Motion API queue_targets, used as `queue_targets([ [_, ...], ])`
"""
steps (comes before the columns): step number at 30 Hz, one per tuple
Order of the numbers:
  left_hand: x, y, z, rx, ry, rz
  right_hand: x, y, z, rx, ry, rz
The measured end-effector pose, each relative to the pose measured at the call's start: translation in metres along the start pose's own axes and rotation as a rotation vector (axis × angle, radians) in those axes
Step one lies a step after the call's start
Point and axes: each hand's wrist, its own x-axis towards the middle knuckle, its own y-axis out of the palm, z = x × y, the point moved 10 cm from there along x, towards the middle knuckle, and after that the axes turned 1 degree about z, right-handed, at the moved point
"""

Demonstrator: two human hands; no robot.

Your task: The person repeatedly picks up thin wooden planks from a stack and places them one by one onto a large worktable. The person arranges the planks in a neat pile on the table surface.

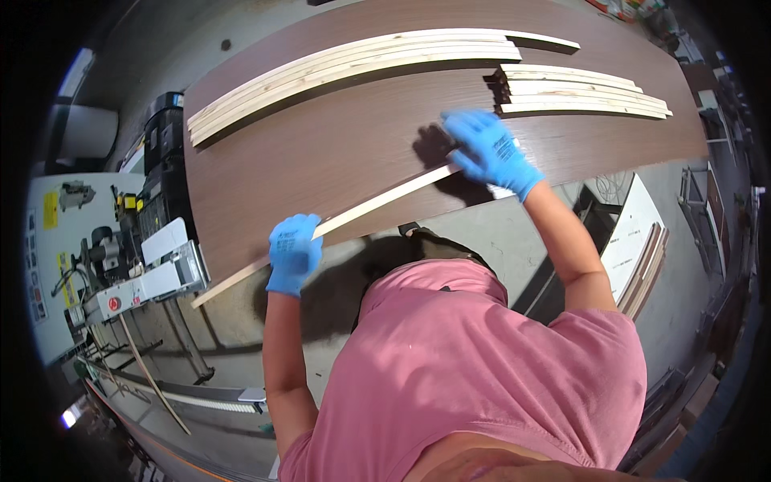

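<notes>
Pale wood strip slants across the near edge of the desk; judged light, slightly flexible, best held at two spread points. Left hand clamps it; right hand's grip cannot be told.

light: bright, hard, apparently from the right of the frame. shadows: dark, crisp, beside the right hand on the brown table; a broader one left of the pink shirt, across the floor. highlights: pale wood strips strongly lit; small white glare, lower left. blur: slight, right-hand fingers. distortion: fisheye, table edges bowed. rim: corners black, far right dim.
</notes>
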Motion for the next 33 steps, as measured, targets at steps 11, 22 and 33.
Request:
queue_targets([
  [11,0.038,0.018,-0.023,0.109,-0.081,0.263,-0.053,-0.043,-0.249,-0.673,0.361,0.458],
  [22,0.117,0.054,-0.049,0.163,-0.043,0.291,-0.074,-0.067,-0.325,-0.512,0.152,0.257],
  [33,0.15,0.056,-0.029,0.161,-0.12,0.349,-0.132,-0.087,-0.414,-0.619,0.243,0.411],
])
